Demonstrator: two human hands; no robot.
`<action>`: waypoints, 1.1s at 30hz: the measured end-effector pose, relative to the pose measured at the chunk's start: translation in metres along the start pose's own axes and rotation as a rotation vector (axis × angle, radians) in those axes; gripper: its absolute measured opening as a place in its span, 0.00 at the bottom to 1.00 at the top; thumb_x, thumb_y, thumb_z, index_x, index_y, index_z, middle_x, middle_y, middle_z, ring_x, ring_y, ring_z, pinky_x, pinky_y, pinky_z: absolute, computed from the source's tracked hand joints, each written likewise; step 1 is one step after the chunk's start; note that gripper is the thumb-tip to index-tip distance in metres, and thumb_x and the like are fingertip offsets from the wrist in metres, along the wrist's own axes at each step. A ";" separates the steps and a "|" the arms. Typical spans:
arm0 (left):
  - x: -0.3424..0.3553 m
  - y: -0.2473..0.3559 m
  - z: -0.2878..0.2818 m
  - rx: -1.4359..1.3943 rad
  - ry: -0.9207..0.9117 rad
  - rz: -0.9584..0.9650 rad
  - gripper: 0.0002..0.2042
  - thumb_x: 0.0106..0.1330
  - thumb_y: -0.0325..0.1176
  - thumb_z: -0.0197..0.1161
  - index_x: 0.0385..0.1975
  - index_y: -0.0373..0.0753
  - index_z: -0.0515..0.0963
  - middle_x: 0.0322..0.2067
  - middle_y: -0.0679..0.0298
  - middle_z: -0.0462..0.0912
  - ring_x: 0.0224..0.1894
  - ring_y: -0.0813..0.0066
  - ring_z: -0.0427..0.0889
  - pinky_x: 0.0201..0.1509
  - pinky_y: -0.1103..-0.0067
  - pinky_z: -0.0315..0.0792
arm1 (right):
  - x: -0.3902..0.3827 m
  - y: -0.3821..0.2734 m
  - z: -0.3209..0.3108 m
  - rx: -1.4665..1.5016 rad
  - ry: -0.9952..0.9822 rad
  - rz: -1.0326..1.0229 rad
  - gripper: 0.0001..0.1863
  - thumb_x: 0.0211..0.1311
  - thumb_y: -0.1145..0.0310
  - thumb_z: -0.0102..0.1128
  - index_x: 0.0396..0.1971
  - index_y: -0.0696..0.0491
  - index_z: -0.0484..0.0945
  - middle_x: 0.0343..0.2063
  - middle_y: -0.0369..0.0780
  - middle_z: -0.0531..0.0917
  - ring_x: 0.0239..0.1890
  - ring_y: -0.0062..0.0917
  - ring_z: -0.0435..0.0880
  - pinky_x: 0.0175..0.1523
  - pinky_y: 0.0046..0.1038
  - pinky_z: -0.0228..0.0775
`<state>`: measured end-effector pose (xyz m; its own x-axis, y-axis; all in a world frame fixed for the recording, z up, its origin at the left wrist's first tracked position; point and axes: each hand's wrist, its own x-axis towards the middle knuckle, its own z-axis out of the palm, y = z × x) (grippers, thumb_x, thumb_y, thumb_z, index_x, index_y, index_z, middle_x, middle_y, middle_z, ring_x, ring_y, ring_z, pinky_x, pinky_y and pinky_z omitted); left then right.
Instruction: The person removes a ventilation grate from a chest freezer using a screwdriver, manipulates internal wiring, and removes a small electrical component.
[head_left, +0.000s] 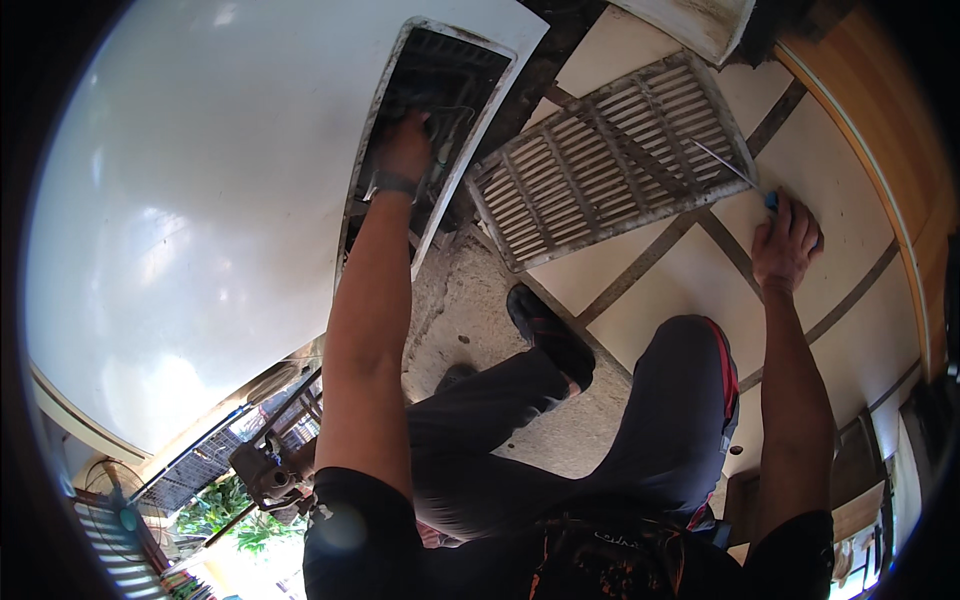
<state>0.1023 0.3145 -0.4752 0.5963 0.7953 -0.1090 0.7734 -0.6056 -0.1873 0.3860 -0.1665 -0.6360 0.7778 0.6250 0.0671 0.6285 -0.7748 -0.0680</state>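
While the left hand (pixel 405 150) reaches inside (grip unclear), the right (pixel 787 245) clasps a screwdriver (pixel 771 201).

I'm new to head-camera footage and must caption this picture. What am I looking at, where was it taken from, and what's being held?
There's no robot: these are a person's bare hands, filmed downward by a head-worn fisheye camera, hence the bent edges. The left hand reaches into a dark opening in a white panel; what it touches is hidden. The right hand covers the blue handle of a thin screwdriver-like tool; how firmly is unclear. A slatted grille lies on the tiled floor.
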 end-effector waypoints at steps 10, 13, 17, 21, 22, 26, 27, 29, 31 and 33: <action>0.000 0.001 -0.001 -0.003 0.008 0.034 0.11 0.68 0.35 0.52 0.45 0.46 0.79 0.37 0.46 0.83 0.42 0.42 0.82 0.43 0.51 0.75 | 0.000 -0.001 -0.001 0.002 0.005 0.006 0.29 0.66 0.55 0.50 0.68 0.35 0.62 0.61 0.34 0.67 0.66 0.31 0.60 0.71 0.47 0.42; 0.004 0.003 -0.003 0.034 -0.086 -0.011 0.11 0.68 0.35 0.50 0.46 0.45 0.77 0.39 0.46 0.84 0.44 0.44 0.83 0.45 0.52 0.75 | 0.000 0.000 -0.001 -0.004 -0.003 0.006 0.30 0.66 0.55 0.50 0.68 0.35 0.62 0.61 0.34 0.67 0.66 0.30 0.60 0.71 0.47 0.42; 0.007 -0.005 0.006 0.005 -0.061 0.025 0.11 0.69 0.36 0.50 0.46 0.45 0.77 0.38 0.45 0.83 0.44 0.44 0.83 0.44 0.52 0.75 | 0.000 0.000 -0.001 -0.014 -0.017 0.005 0.30 0.66 0.55 0.50 0.68 0.35 0.62 0.61 0.34 0.66 0.66 0.30 0.60 0.71 0.47 0.43; 0.008 -0.012 0.011 0.010 -0.039 0.043 0.11 0.69 0.36 0.50 0.46 0.45 0.77 0.37 0.45 0.84 0.43 0.44 0.83 0.44 0.52 0.75 | 0.000 -0.001 -0.001 -0.004 -0.006 0.000 0.30 0.66 0.55 0.50 0.68 0.35 0.62 0.61 0.34 0.67 0.66 0.31 0.61 0.71 0.47 0.43; 0.009 -0.012 0.011 0.010 -0.043 0.050 0.11 0.70 0.36 0.50 0.46 0.45 0.77 0.37 0.45 0.84 0.43 0.44 0.83 0.44 0.52 0.75 | 0.000 0.000 -0.001 -0.006 -0.006 0.001 0.30 0.66 0.55 0.50 0.68 0.35 0.62 0.61 0.34 0.67 0.66 0.31 0.61 0.71 0.47 0.43; 0.009 -0.010 0.012 0.004 0.026 0.092 0.10 0.70 0.37 0.53 0.42 0.42 0.78 0.32 0.45 0.83 0.37 0.42 0.83 0.39 0.51 0.75 | 0.000 0.000 -0.001 -0.018 -0.010 0.001 0.29 0.66 0.55 0.49 0.68 0.35 0.62 0.60 0.35 0.67 0.65 0.32 0.62 0.71 0.48 0.43; 0.008 -0.011 0.013 0.000 0.063 0.107 0.10 0.70 0.38 0.54 0.40 0.41 0.78 0.29 0.44 0.83 0.34 0.41 0.83 0.37 0.51 0.75 | 0.000 -0.001 -0.001 -0.017 -0.009 0.001 0.29 0.66 0.55 0.49 0.68 0.35 0.62 0.61 0.35 0.67 0.66 0.31 0.61 0.71 0.48 0.43; 0.008 -0.012 0.013 0.010 0.064 0.089 0.10 0.70 0.38 0.54 0.40 0.42 0.79 0.29 0.44 0.83 0.34 0.41 0.83 0.37 0.51 0.75 | 0.001 -0.001 0.000 -0.015 -0.006 0.002 0.29 0.66 0.55 0.49 0.68 0.35 0.62 0.61 0.35 0.67 0.66 0.31 0.61 0.71 0.48 0.43; 0.008 -0.006 0.010 0.021 0.025 0.055 0.10 0.70 0.38 0.53 0.42 0.43 0.78 0.32 0.45 0.83 0.37 0.42 0.83 0.39 0.51 0.75 | 0.000 0.000 0.002 -0.019 0.008 -0.001 0.29 0.66 0.55 0.49 0.68 0.35 0.63 0.60 0.35 0.67 0.66 0.31 0.61 0.71 0.48 0.43; 0.007 -0.003 0.007 0.039 -0.051 0.000 0.10 0.70 0.37 0.51 0.46 0.46 0.77 0.36 0.46 0.84 0.42 0.44 0.83 0.43 0.52 0.76 | -0.001 0.001 0.002 -0.019 0.013 -0.001 0.29 0.66 0.55 0.49 0.68 0.35 0.63 0.60 0.35 0.67 0.66 0.31 0.61 0.71 0.48 0.44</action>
<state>0.1028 0.3220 -0.4825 0.5837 0.7964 -0.1582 0.7639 -0.6047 -0.2254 0.3860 -0.1670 -0.6381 0.7769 0.6245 0.0801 0.6288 -0.7760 -0.0491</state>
